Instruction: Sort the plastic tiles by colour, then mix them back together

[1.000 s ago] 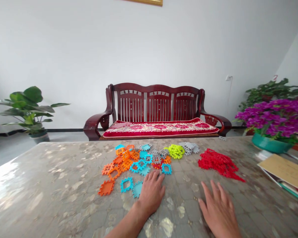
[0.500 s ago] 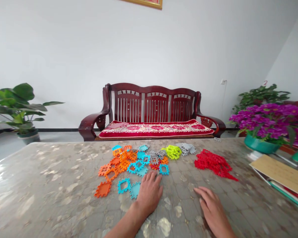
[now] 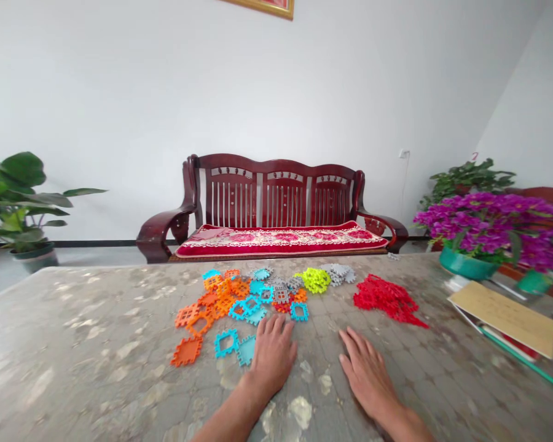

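My left hand (image 3: 275, 351) lies palm down on the patterned table (image 3: 120, 380), fingers stretched out and holding nothing. Its left side is beside a light blue interlocking tile (image 3: 246, 351), partly hidden by the hand. A blue frame tile (image 3: 226, 343) and an orange tile (image 3: 187, 352) lie farther left. Just beyond the fingertips is a mixed heap of orange tiles (image 3: 225, 299), blue tiles (image 3: 252, 304) and grey tiles (image 3: 281, 294). My right hand (image 3: 364, 368) rests flat with fingers apart and nothing in it, nearest to the pile of red tiles (image 3: 387, 299).
Yellow-green tiles (image 3: 314, 280) and more grey tiles (image 3: 340, 274) sit toward the far edge. On the right are a tan board (image 3: 507, 313), a green stick (image 3: 520, 357) and purple flowers in a teal pot (image 3: 467, 263). A wooden bench (image 3: 283, 190) stands behind the table.
My right hand has moved left and a little forward, its fingers now flatter on the table. My left hand stays by the light blue tile. The whole view has shifted slightly.
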Demonstrator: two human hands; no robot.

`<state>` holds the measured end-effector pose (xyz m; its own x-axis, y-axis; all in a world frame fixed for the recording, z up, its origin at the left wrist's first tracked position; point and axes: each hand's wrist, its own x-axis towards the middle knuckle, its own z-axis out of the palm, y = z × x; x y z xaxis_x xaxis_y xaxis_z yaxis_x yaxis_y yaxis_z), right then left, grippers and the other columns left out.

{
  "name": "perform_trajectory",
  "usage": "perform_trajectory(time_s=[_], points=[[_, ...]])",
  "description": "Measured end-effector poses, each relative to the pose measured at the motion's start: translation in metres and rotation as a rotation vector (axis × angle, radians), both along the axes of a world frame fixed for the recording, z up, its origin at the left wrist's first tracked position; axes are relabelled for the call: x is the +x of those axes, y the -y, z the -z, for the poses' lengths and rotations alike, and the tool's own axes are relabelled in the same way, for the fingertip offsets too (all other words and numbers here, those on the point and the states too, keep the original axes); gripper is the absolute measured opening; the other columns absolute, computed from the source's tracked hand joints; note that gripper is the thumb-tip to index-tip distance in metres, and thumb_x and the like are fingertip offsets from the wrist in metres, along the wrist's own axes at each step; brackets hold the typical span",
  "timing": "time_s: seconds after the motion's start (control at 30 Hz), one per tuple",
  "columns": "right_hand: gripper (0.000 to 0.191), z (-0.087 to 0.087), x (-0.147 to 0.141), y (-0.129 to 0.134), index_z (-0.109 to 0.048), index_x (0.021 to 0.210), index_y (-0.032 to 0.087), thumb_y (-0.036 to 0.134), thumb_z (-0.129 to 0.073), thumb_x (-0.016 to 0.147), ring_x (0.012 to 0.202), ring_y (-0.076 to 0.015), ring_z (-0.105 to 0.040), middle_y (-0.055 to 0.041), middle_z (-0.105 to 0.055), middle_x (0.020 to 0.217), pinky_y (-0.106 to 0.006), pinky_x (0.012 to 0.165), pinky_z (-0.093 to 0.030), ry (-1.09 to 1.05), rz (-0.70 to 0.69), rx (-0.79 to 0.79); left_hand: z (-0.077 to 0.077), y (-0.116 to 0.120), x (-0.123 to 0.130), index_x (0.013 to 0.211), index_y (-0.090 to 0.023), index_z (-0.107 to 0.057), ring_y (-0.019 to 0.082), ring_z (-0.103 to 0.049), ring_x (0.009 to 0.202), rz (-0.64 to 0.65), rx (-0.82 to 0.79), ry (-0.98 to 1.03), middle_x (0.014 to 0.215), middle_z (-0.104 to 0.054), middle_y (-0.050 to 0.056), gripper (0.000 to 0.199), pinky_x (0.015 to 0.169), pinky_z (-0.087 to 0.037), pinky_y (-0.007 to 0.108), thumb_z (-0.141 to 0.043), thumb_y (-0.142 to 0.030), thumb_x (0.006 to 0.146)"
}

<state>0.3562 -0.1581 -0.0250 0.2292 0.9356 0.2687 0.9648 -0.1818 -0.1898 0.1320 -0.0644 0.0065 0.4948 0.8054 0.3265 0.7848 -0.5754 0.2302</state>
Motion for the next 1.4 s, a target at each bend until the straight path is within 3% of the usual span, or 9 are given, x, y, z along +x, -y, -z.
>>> perform_trajectory(time_s=[0.2,0.43,0.6,0.7,0.8,0.93,1.1,1.17,1.4], points=[[0.051,-0.022,-0.040,-0.042,-0.047,0.141,0.023,0.034,-0.040,0.092,0.139,-0.0269,-0.037,-0.0068,-0.042,0.151,-0.045,0.113,-0.029,0.027,-0.048,-0.131,0.000,0.000,-0.002,0.121,-0.030,-0.059,0.030,-0.048,0.125,-0.111,0.015,0.014,0.129,-0.060,0.006,0.033,0.111,-0.015,0.064,-0.053,-0.028,0.088],[0.048,-0.028,-0.086,-0.079,-0.048,0.140,0.025,0.027,-0.042,0.092,0.138,-0.0259,-0.037,-0.0049,-0.044,0.149,-0.046,0.113,-0.027,-0.023,-0.239,-0.070,-0.010,-0.010,-0.011,0.106,-0.026,-0.065,0.025,-0.055,0.113,-0.089,-0.068,0.003,0.116,-0.065,0.004,0.024,0.107,-0.029,0.050,-0.050,-0.020,0.088],[0.043,-0.018,-0.077,-0.089,-0.055,0.131,0.025,0.023,-0.041,0.091,0.131,-0.0224,-0.046,-0.0049,-0.055,0.139,-0.041,0.110,-0.034,-0.143,-0.298,0.056,-0.010,-0.015,-0.010,0.101,-0.024,-0.064,0.022,-0.057,0.103,0.059,-0.117,0.000,0.103,-0.065,0.004,0.024,0.094,-0.040,0.037,-0.044,-0.017,0.090],[0.045,-0.012,-0.065,-0.100,-0.055,0.131,0.019,0.018,-0.037,0.089,0.126,-0.0198,-0.050,-0.0085,-0.057,0.134,-0.036,0.108,-0.039,-0.209,-0.207,0.191,-0.006,-0.016,-0.009,0.103,-0.024,-0.064,0.021,-0.056,0.104,0.130,-0.130,0.029,0.106,-0.064,0.003,0.027,0.095,-0.040,0.035,-0.043,-0.014,0.089],[0.047,-0.010,-0.057,-0.116,-0.052,0.134,0.016,0.019,-0.039,0.088,0.131,-0.0236,-0.044,-0.0123,-0.051,0.140,-0.040,0.109,-0.037,-0.148,-0.079,0.283,-0.005,-0.016,-0.009,0.104,-0.024,-0.063,0.020,-0.056,0.105,0.143,-0.143,0.048,0.107,-0.063,0.003,0.028,0.096,-0.040,0.034,-0.043,-0.013,0.088],[0.048,-0.016,-0.054,-0.134,-0.047,0.139,0.014,0.024,-0.041,0.092,0.138,-0.0270,-0.035,-0.0148,-0.040,0.149,-0.042,0.111,-0.032,-0.034,0.034,0.223,-0.005,-0.016,-0.010,0.106,-0.025,-0.063,0.020,-0.056,0.106,0.138,-0.147,0.037,0.108,-0.063,0.003,0.029,0.096,-0.040,0.034,-0.043,-0.013,0.088],[0.051,-0.023,-0.052,-0.148,-0.046,0.140,0.010,0.032,-0.039,0.094,0.135,-0.0299,-0.040,-0.0183,-0.045,0.146,-0.043,0.109,-0.032,-0.044,0.168,0.033,-0.005,-0.017,-0.009,0.107,-0.025,-0.062,0.020,-0.055,0.107,0.136,-0.141,0.024,0.111,-0.062,0.003,0.030,0.097,-0.040,0.035,-0.043,-0.012,0.088],[0.050,-0.024,-0.053,-0.150,-0.049,0.138,0.012,0.033,-0.039,0.095,0.134,-0.0296,-0.041,-0.0160,-0.046,0.146,-0.043,0.109,-0.032,-0.045,0.139,0.012,-0.004,-0.018,-0.009,0.108,-0.026,-0.062,0.020,-0.055,0.107,0.135,-0.140,0.029,0.112,-0.062,0.003,0.031,0.098,-0.039,0.035,-0.043,-0.012,0.088],[0.043,-0.027,-0.056,-0.143,-0.056,0.131,0.018,0.030,-0.043,0.092,0.125,-0.0222,-0.049,-0.0096,-0.057,0.135,-0.034,0.108,-0.035,-0.077,-0.171,0.065,0.002,-0.020,-0.008,0.111,-0.026,-0.061,0.019,-0.053,0.107,0.142,-0.129,0.041,0.113,-0.061,0.002,0.033,0.098,-0.039,0.034,-0.043,-0.012,0.087]])
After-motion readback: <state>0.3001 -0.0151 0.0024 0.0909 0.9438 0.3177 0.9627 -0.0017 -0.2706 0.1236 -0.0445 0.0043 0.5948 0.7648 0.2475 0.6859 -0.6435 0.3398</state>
